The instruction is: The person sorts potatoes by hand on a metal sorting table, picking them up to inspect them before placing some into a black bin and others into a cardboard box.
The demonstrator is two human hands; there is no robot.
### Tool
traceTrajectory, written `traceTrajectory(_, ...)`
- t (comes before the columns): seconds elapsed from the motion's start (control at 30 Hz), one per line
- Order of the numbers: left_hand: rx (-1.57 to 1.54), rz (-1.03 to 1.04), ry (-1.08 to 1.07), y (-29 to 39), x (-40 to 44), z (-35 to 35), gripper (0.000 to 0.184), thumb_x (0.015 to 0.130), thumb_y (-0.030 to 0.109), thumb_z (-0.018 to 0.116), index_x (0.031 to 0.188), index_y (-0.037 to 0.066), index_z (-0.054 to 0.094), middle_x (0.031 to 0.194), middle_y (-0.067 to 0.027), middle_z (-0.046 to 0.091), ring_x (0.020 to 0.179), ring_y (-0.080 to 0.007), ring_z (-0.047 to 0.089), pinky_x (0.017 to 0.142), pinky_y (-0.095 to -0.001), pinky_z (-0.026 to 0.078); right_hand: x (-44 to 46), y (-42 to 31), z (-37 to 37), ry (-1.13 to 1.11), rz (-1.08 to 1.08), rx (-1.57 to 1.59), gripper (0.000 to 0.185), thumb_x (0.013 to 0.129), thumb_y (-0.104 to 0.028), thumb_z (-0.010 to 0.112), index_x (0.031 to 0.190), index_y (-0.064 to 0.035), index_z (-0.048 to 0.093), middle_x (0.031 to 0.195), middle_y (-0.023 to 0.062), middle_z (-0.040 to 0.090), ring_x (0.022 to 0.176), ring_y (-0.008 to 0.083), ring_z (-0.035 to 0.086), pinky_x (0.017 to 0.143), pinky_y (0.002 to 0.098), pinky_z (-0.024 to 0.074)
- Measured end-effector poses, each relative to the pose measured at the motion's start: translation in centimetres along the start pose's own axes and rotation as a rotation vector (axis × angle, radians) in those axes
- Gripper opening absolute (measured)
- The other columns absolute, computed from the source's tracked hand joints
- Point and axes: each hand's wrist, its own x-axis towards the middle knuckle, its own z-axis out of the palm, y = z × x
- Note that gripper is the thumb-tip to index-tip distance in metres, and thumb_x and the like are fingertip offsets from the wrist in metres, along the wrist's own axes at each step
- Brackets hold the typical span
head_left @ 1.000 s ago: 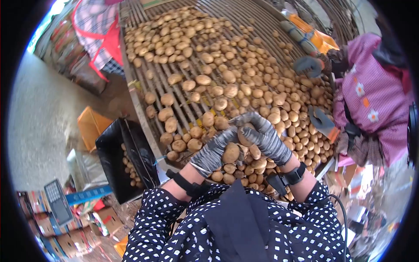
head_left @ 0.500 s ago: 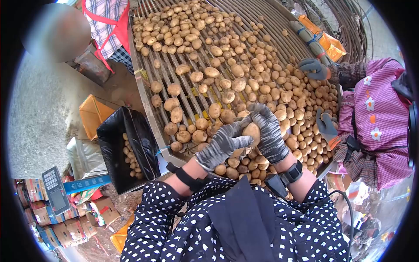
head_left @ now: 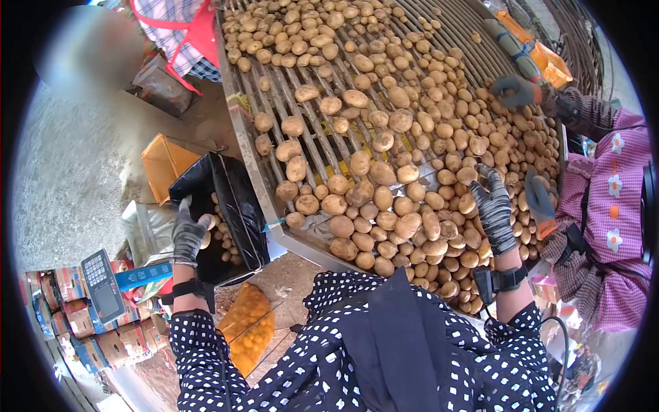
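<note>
My left hand [head_left: 188,232], in a grey striped glove, is over the near left part of a black-lined crate [head_left: 248,213]. A potato [head_left: 206,222] shows at its fingers, and several more lie inside the crate. On the right, my right hand [head_left: 493,211] wears the same kind of glove and reaches over the potatoes [head_left: 439,223] on the slatted table [head_left: 257,159]. Its fingers are bent toward a potato; whether they grip one is not clear.
A co-worker's gloved hands [head_left: 516,90] are over the potatoes at the right. Another person in a red apron [head_left: 199,34] stands at the upper left. An orange crate [head_left: 165,165], a scale display [head_left: 103,285] and a net bag of potatoes [head_left: 248,328] are at the left.
My hands were together around a potato over the table. They have parted: the left has moved to the black-lined crate, the right further right over the pile. The view has shifted.
</note>
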Motion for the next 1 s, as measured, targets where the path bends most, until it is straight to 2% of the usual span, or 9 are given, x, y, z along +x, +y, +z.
traceTrajectory(0.1, -0.038, 0.126, -0.013, 18.4, 3.8, -0.6, 0.054, 0.082, 0.017, 0.074, 0.13, 0.003, 0.055, 0.122, -0.017, 0.065, 0.111, -0.0289, 0.064, 0.097, -0.0346, 0.047, -0.7, 0.3, -0.3, 0.086, -0.306, -0.296, 0.042, 0.082, -0.011, 0.071, 0.122, -0.0074, 0.06, 0.126, 0.0142, 0.059, 0.115, 0.0318, 0.059, 0.098, 0.0388, 0.0484)
traceTrajectory(0.2, -0.346, 0.263, -0.267, 24.3, 7.1, 5.5, 0.041, 0.082, 0.012, 0.073, 0.12, 0.003, 0.062, 0.112, -0.0169, 0.068, 0.104, -0.0279, 0.065, 0.091, -0.0361, 0.051, -2.5, -0.2, -1.3, 0.097, -0.367, -0.415, 0.044, 0.078, -0.013, 0.073, 0.12, -0.0087, 0.061, 0.127, 0.0162, 0.058, 0.115, 0.0345, 0.058, 0.098, 0.0411, 0.0483)
traceTrajectory(0.27, -0.167, 0.618, -0.272, 29.6, 6.4, 8.2, 0.038, 0.082, 0.012, 0.072, 0.118, 0.003, 0.063, 0.112, -0.0177, 0.068, 0.103, -0.0287, 0.065, 0.091, -0.0368, 0.052, -3.8, 0.4, -2.8, 0.131, -0.335, -0.424, 0.043, 0.079, -0.015, 0.073, 0.12, -0.0088, 0.061, 0.125, 0.0173, 0.059, 0.115, 0.035, 0.058, 0.098, 0.041, 0.0485)
traceTrajectory(0.33, -0.2, 0.564, -0.489, 36.7, 3.1, 8.7, 0.037, 0.082, 0.016, 0.072, 0.116, 0.003, 0.063, 0.11, -0.0179, 0.067, 0.103, -0.0309, 0.065, 0.091, -0.0384, 0.052, -5.5, 2.0, -4.8, 0.185, -0.281, -0.428, 0.042, 0.082, -0.014, 0.07, 0.122, -0.0065, 0.06, 0.124, 0.0186, 0.058, 0.114, 0.0356, 0.058, 0.097, 0.0409, 0.0488)
traceTrajectory(0.4, -0.249, 0.826, -0.623, 40.5, 0.7, 10.5, 0.041, 0.081, 0.014, 0.072, 0.119, 0.003, 0.061, 0.111, -0.016, 0.066, 0.106, -0.033, 0.063, 0.093, -0.0385, 0.05, -7.5, 3.1, -6.5, 0.172, -0.073, -0.395, 0.042, 0.082, -0.014, 0.07, 0.122, -0.0058, 0.059, 0.122, 0.0186, 0.058, 0.113, 0.0361, 0.058, 0.096, 0.0409, 0.0491)
traceTrajectory(0.53, -0.087, 1.289, -0.672, 47.6, -4.6, 14.5, 0.059, 0.076, 0.032, 0.075, 0.129, 0.01, 0.059, 0.138, -0.0184, 0.049, 0.132, -0.038, 0.042, 0.111, -0.0481, 0.034, -11.3, 6.1, -7.3, 0.173, 0.02, -0.505, 0.046, 0.081, -0.015, 0.071, 0.125, -0.0083, 0.059, 0.123, 0.0163, 0.058, 0.113, 0.0338, 0.059, 0.096, 0.0417, 0.049)
traceTrajectory(0.8, 0.079, 1.244, -0.676, 48.1, -2.0, 18.6, 0.066, 0.079, 0.039, 0.074, 0.134, 0.01, 0.053, 0.138, -0.0184, 0.05, 0.131, -0.0375, 0.043, 0.113, -0.05, 0.029, -14.0, 7.8, -5.8, -0.035, 0.2, -0.695, 0.063, 0.081, -0.031, 0.074, 0.137, -0.0138, 0.052, 0.145, 0.0194, 0.042, 0.135, 0.0392, 0.039, 0.112, 0.0489, 0.0339)
traceTrajectory(0.93, 0.248, 0.95, -0.451, 47.1, 3.4, 19.2, 0.056, 0.082, 0.035, 0.072, 0.128, 0.007, 0.057, 0.136, -0.0182, 0.054, 0.125, -0.0361, 0.049, 0.109, -0.05, 0.034, -12.9, 7.3, -5.5, 0.045, 0.175, -0.649, 0.063, 0.08, -0.026, 0.074, 0.137, -0.0139, 0.052, 0.146, 0.0182, 0.041, 0.134, 0.0373, 0.04, 0.112, 0.0483, 0.0335)
traceTrajectory(1.0, 0.366, 1.034, -0.291, 45.2, 5.1, 18.3, 0.051, 0.083, 0.029, 0.071, 0.127, 0.007, 0.059, 0.135, -0.0175, 0.055, 0.125, -0.0354, 0.049, 0.107, -0.0468, 0.036, -12.2, 6.8, -5.6, 0.04, 0.055, -0.674, 0.062, 0.08, -0.021, 0.073, 0.138, -0.0154, 0.052, 0.146, 0.0173, 0.041, 0.134, 0.038, 0.039, 0.112, 0.0485, 0.0332)
